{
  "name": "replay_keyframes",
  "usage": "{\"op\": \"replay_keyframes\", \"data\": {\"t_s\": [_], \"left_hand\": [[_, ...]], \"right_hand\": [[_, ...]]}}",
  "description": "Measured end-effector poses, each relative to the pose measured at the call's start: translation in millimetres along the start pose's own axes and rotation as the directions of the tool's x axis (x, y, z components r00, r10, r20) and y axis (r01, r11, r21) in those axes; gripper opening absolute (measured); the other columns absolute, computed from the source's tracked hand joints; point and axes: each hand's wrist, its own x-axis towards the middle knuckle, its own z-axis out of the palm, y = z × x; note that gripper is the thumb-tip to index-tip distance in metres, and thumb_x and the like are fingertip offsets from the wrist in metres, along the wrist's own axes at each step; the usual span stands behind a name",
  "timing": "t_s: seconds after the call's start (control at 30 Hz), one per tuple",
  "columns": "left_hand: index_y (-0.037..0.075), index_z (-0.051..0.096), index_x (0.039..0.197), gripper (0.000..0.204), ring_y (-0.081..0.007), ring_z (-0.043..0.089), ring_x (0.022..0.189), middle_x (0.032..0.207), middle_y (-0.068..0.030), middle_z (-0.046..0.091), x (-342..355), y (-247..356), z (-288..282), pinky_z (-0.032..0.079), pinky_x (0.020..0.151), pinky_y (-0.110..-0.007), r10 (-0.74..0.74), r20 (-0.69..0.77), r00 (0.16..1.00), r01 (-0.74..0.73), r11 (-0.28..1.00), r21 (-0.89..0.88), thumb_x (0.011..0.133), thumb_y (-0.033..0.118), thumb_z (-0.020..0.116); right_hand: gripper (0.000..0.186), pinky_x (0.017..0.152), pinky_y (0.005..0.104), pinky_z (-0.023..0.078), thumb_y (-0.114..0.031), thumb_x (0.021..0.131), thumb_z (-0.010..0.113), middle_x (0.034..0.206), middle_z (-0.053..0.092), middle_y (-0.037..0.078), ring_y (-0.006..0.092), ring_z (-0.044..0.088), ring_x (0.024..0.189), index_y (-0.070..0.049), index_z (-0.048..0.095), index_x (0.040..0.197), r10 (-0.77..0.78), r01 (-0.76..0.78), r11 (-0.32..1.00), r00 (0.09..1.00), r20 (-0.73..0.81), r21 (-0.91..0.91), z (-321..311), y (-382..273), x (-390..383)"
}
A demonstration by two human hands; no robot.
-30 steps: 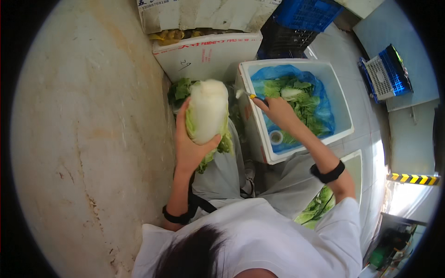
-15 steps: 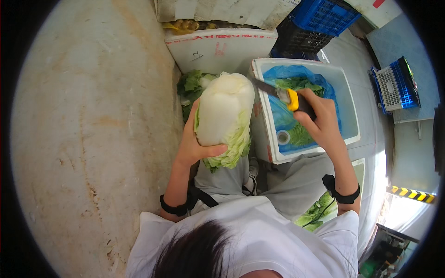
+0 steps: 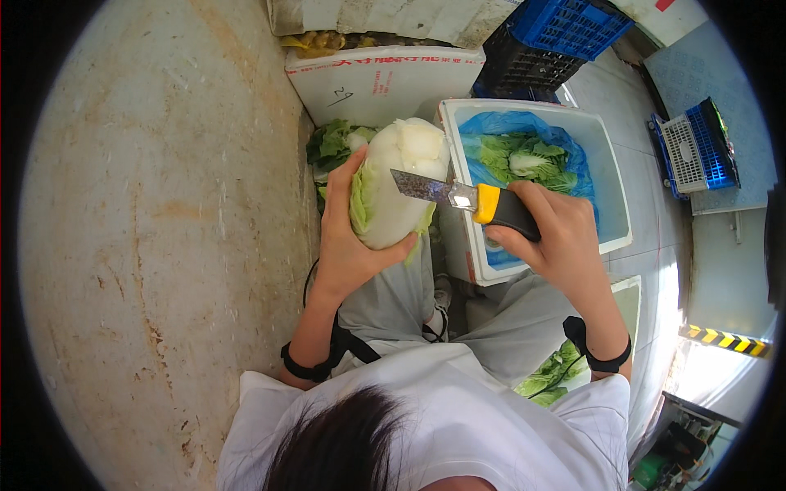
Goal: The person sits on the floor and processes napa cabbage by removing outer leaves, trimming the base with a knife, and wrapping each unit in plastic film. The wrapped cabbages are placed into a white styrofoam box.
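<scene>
A pale napa cabbage (image 3: 393, 204) rests in my left hand (image 3: 348, 233), its cut white base tipped up and away from me. My fingers wrap its left side and the thumb lies across its near side. My right hand (image 3: 565, 233) grips a utility knife (image 3: 491, 206) by its black and yellow handle. The broad blade points left and lies over the cabbage's right side, below the base; whether it touches the leaves I cannot tell.
Right of the cabbage stands a white foam box (image 3: 618, 204) lined with a blue bag (image 3: 585, 164), with green leaves (image 3: 528, 159) inside. Loose leaves (image 3: 332, 147) lie behind my left hand. A white carton (image 3: 385, 86) and stacked crates (image 3: 565, 33) stand farther back. A stained wall-like surface (image 3: 164, 245) fills the left.
The cabbage has tilted and turned, so its cut base shows more. My right hand has brought the knife left and nearer, from the foam box's edge to over the cabbage.
</scene>
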Motion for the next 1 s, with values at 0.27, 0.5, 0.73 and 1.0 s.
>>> {"op": "replay_keyframes", "data": {"t_s": [0.27,0.5,0.73,1.0], "left_hand": [[0.005,0.029,0.138,0.093,-0.0259,0.042,0.12,0.132,-0.0137,0.039,-1,-2,1,0.037,0.1,-0.038,0.031,-0.013,0.999,-0.029,0.993,0.115,0.058,0.006,0.076],[0.006,0.036,0.135,0.089,-0.0344,0.045,0.113,0.12,-0.0171,0.044,-1,-3,5,0.041,0.094,-0.043,0.181,-0.149,0.972,-0.117,0.925,0.361,0.055,0.007,0.077],[0.007,0.038,0.134,0.089,-0.0344,0.047,0.11,0.119,-0.0162,0.045,-3,-6,10,0.041,0.093,-0.043,0.058,-0.093,0.994,-0.024,0.942,0.334,0.054,0.007,0.076],[0.008,0.039,0.133,0.089,-0.0337,0.047,0.11,0.118,-0.0152,0.045,-8,-14,16,0.04,0.094,-0.042,-0.004,-0.084,0.996,0.021,0.979,0.204,0.053,0.007,0.077]], "right_hand": [[0.043,0.043,0.0345,0.042,-0.044,0.076,0.07,0.06,0.054,0.01,0.0266,0.054,0.048,-0.004,0.054,0.079,0.032,-0.033,0.998,0.999,-0.024,-0.06,8,-2,1],[0.044,0.042,0.0353,0.042,-0.045,0.08,0.066,0.059,0.055,0.011,0.0277,0.055,0.047,-0.003,0.053,0.078,0.168,-0.17,0.983,0.985,-0.034,-0.068,14,-18,-2],[0.048,0.043,0.0366,0.043,-0.047,0.083,0.06,0.055,0.056,0.013,0.0303,0.055,0.046,-0.001,0.053,0.077,0.203,-0.197,0.966,0.979,0.021,-0.167,29,-8,10],[0.048,0.045,0.0394,0.044,-0.048,0.084,0.059,0.054,0.055,0.014,0.033,0.055,0.047,-0.002,0.055,0.076,0.218,-0.216,0.975,0.975,0.033,-0.045,36,10,10]]}}
